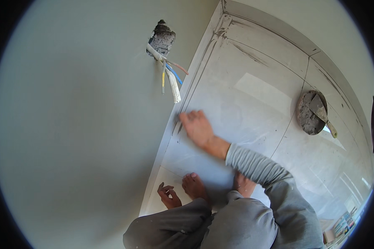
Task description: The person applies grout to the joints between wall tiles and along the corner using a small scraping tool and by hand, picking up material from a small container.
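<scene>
My right hand (197, 128) reaches across to the seam between the white baseboard (161, 152) and the pale floor tiles (232, 112). Its fingers are curled in and slightly blurred; whether anything is in them is hidden. Dark grey grout smears run along the seam beside the fingertips. My left hand (169, 197) hangs low by my knee, close to the baseboard, with loosely bent fingers apart, dark-smudged tips and nothing visible in them.
A round tub of grey grout (307, 118) stands on the tiles at the right, a putty knife (320, 110) lying across it. Loose wires (172, 85) hang from a rough wall hole (162, 39). My bare feet (194, 186) rest on the floor; several items (344, 224) sit lower right.
</scene>
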`<state>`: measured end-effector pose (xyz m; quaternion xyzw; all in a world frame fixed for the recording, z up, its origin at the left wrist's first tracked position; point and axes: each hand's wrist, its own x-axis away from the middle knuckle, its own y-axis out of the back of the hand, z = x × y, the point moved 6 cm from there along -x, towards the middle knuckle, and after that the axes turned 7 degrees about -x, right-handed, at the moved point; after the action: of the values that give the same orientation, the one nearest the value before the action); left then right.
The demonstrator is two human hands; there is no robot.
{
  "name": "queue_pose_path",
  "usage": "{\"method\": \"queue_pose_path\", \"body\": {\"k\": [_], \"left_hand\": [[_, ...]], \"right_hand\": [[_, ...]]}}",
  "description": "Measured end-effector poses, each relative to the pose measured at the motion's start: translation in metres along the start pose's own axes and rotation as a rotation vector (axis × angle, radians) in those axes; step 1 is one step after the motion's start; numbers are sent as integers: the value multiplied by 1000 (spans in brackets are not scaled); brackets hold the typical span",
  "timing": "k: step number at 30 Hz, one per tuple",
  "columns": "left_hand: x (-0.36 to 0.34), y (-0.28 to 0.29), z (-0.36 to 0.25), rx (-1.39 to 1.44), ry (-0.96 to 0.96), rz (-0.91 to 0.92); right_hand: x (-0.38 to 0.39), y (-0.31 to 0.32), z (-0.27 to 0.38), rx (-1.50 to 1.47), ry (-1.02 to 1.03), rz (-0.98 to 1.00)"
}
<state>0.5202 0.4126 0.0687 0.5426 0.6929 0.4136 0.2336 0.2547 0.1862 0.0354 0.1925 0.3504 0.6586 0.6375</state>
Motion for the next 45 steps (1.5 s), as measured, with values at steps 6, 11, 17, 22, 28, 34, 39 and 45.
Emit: {"method": "queue_pose_path", "body": {"k": [6, 11, 17, 22, 28, 34, 39, 45], "left_hand": [[1, 5, 8, 15, 47, -18], [8, 12, 10, -13, 94, -26], [1, 11, -2, -16, 21, -14], [3, 8, 15, -9, 12, -19], [3, 6, 8, -16, 22, 7], [2, 8, 10, -20, 24, -2], [0, 6, 2, -25, 10, -5], [5, 11, 6, -53, 34, 6]], "right_hand": [[53, -47, 55, -392, -91, 288], [-1, 43, -48, -469, -378, -359], [-120, 150, -183, -33, -349, -549], [-137, 133, -182, 11, -354, -341], [-84, 76, -116, -50, -272, -206], [-5, 0, 1, -206, -161, 20], [58, -58, 61, -363, -100, 186], [9, 32, -48, -539, -604, -468]]}}
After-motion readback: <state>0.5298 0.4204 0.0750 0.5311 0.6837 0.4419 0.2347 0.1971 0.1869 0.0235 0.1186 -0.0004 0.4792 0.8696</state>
